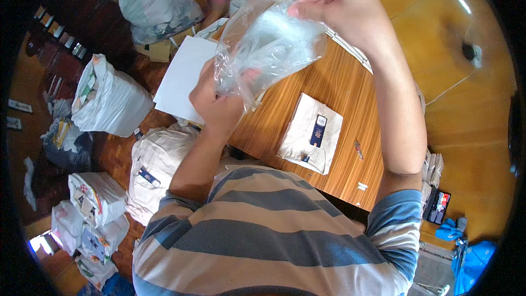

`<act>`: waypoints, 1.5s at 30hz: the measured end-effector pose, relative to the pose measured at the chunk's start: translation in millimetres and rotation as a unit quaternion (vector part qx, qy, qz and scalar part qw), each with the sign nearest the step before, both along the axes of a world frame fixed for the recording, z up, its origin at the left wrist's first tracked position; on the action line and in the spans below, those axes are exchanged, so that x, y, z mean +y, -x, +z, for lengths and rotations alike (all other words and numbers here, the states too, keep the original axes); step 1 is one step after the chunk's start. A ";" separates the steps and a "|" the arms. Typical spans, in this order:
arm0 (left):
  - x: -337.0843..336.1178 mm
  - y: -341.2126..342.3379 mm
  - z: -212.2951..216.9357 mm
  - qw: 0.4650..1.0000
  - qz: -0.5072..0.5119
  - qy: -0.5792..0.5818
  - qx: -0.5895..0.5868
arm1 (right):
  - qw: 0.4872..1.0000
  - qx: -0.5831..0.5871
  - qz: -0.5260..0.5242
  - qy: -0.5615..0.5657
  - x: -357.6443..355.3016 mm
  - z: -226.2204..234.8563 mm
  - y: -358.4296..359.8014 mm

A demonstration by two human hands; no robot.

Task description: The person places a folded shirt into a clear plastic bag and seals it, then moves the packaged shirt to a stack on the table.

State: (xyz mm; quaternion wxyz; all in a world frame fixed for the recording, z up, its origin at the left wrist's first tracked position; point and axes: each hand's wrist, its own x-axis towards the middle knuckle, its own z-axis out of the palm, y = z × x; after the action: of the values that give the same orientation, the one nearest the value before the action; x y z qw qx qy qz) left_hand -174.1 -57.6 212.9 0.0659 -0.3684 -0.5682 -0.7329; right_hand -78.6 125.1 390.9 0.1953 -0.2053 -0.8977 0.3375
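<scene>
The clear, crinkled plastic bag is held in the air between both hands, above the wood-grain bench, stretched on a slant from the bench's left side toward its far right. The left hand has its fingers curled in on the lower left part of the film (some show pinkish through the plastic, though whether they are inside the bag or behind it I cannot tell). The right hand is raised at the upper right end, thumb and fingertips closed in a pinch on the film. The relation that counts is between bag and cloth: the folded, cream-coloured cloth piece with a narrow dark blue tag lies flat just inside the bench's near edge, closer to the body than the bag and to the right of the left hand, touched by neither. Its long axis runs from the near edge toward the far one, leaning a little right at the far end, so it crosses the bag's line at an angle rather than matching it. Of the two hands, the left appears nearer to it.
</scene>
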 end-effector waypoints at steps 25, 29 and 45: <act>18.4 -32.7 -85.9 0.973 -0.222 0.054 -0.033 | 0.996 -0.062 -0.068 0.014 42.5 -69.1 -44.5; 20.8 -39.0 -76.3 0.972 -0.206 0.107 -0.030 | 0.902 0.382 -0.196 -0.036 75.2 30.2 -92.4; -28.0 67.4 74.6 0.989 0.013 0.037 0.141 | 0.754 0.570 -0.325 0.021 70.2 -39.2 -333.7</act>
State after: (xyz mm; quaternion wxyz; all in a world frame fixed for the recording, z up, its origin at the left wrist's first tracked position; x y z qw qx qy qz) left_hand -241.5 -85.6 287.4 0.1411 -0.4630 -0.5849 -0.6509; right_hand 255.1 195.3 351.7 0.7646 -0.2579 -0.4919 0.3269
